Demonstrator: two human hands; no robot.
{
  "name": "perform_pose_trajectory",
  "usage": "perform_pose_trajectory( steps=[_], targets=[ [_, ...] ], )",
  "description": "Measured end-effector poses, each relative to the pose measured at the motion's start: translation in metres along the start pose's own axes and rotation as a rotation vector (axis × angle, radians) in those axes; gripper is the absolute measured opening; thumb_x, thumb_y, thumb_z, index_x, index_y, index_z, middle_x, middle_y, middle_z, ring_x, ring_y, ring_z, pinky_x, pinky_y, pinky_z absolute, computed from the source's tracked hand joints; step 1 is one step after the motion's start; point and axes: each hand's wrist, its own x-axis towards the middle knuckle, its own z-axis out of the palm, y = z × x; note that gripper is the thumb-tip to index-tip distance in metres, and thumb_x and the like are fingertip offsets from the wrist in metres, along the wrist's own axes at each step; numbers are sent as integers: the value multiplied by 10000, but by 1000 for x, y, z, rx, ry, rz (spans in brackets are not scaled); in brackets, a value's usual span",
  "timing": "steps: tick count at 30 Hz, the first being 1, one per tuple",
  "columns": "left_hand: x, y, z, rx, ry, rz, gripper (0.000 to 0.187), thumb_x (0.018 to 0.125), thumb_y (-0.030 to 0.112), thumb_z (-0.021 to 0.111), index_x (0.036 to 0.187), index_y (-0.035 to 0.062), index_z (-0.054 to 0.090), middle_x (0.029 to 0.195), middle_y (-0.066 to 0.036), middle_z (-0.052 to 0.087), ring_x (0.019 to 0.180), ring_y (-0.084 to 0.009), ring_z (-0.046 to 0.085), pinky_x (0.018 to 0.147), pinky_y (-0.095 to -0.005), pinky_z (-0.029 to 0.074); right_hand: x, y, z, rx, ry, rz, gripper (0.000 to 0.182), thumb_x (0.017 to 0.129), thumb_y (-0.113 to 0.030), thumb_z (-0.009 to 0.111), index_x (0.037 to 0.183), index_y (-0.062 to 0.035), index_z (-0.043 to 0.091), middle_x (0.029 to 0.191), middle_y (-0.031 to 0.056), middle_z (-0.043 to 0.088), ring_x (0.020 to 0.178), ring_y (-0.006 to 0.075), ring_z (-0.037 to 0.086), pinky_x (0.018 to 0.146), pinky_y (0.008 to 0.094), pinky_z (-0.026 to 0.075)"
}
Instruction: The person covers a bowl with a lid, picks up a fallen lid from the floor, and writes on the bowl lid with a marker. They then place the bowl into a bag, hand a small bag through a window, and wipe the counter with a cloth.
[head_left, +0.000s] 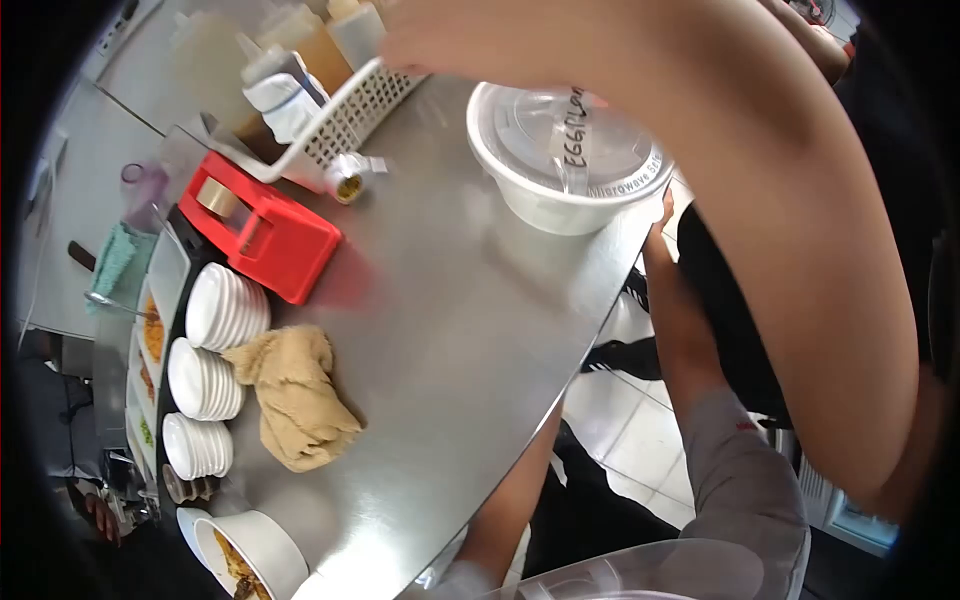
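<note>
My right arm, in a grey sleeve, reaches along the counter's edge. Only a small part of my right hand shows, by the rim of a round white tub; the tub and the counter edge hide most of its fingers. The tub has a clear lid with "EGGPLAN" handwritten on it. My left forearm hangs beside the counter, its hand hidden below the edge. Another person's bare forearm crosses close in front of me, its hand by a white perforated basket.
Squeeze bottles stand in the basket. On the steel counter are a red tape dispenser, a tan cloth, stacked white lids and a white bowl with food. A person in black stands at right.
</note>
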Motion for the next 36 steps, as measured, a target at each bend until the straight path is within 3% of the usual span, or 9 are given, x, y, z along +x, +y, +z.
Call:
perform_pose_trajectory(
  steps=[4,6,13,19,24,25,26,28,36],
  targets=[
    [32,8,28,-253,-74,-14,454,896,315,467,1260,49,415,1243,-84,474,1138,-180,435,946,-314,347,-27,-359,-131,-900,-691,-1684,313,886,-237,462,1058,9,553,936,146,616,794,191,624,629,283,503],
    [42,7,42,-365,-112,-2,456,892,344,469,1247,61,430,1226,-76,486,1124,-176,441,931,-313,356,-35,-428,-152,-874,-761,-1907,315,897,-239,444,1064,7,548,948,147,611,792,192,626,628,284,508],
    [6,61,86,-538,-249,-32,365,913,266,426,1261,165,385,1199,-32,499,1093,-174,484,848,-364,437,-43,-15,-113,-66,-678,-189,384,916,-217,373,1214,19,428,1106,212,542,941,294,574,788,360,474],
    [29,32,87,-903,-183,-243,381,903,407,386,1213,195,447,1220,-74,489,1160,-203,416,930,-429,392,-88,-108,-116,-310,-776,-661,460,915,-254,370,1312,-22,353,1274,235,374,1134,335,390,936,424,327],
    [8,41,97,-819,-89,-70,387,941,327,364,1296,174,355,1307,-63,412,1171,-256,434,933,-437,403,-102,-19,-146,-507,-505,-331,535,899,-331,418,1369,-98,312,1440,228,142,1348,332,120,1070,474,107],
    [5,41,95,-813,-92,-78,387,941,327,364,1296,174,355,1307,-63,412,1171,-256,434,933,-437,403,-95,-3,-139,-474,-225,-443,505,920,-369,377,1358,-120,332,1358,146,376,1207,349,397,949,433,369],
    [1,40,89,-792,-184,-62,398,954,313,321,1329,178,316,1332,-84,393,1216,-266,390,976,-458,359,-86,-8,-146,-476,-229,-431,505,920,-369,377,1358,-120,332,1358,146,376,1207,349,397,949,433,369],
    [5,31,76,-729,-296,-73,421,957,291,341,1353,156,286,1336,-99,398,1211,-284,410,1000,-475,347,-58,-34,-168,-49,-588,275,463,911,-371,405,1274,-86,439,1179,205,528,1077,410,493,908,433,395],
    [4,63,72,-83,-218,-240,382,938,207,433,1297,109,346,1228,-77,474,1088,-242,517,857,-403,490,-31,7,-140,-280,-520,-223,338,888,-271,425,1003,4,586,935,239,604,851,396,580,745,485,436]
  ],
)
